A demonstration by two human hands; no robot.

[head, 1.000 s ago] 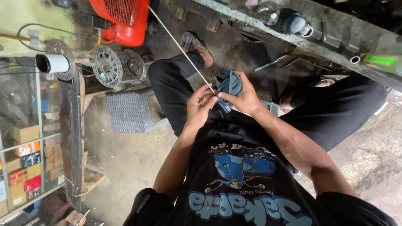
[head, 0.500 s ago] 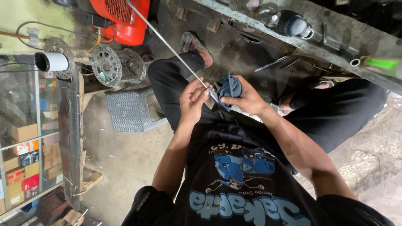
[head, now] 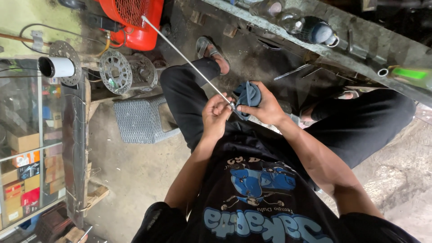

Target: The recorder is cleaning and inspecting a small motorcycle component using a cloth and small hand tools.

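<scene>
Seated, the person pinches a thin metal rod (head: 189, 60) in the left hand (head: 216, 118), fingers closed on its near end, while the right hand (head: 265, 108) clamps a dark blue rag (head: 247, 95) around it (wiping grip); the rod slants away toward the red compressor (head: 135, 20)

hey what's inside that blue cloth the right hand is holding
The near end of the thin metal rod runs into the blue cloth gripped by the right hand; the left hand pinches the rod beside it. The rod's tip is covered.
</scene>
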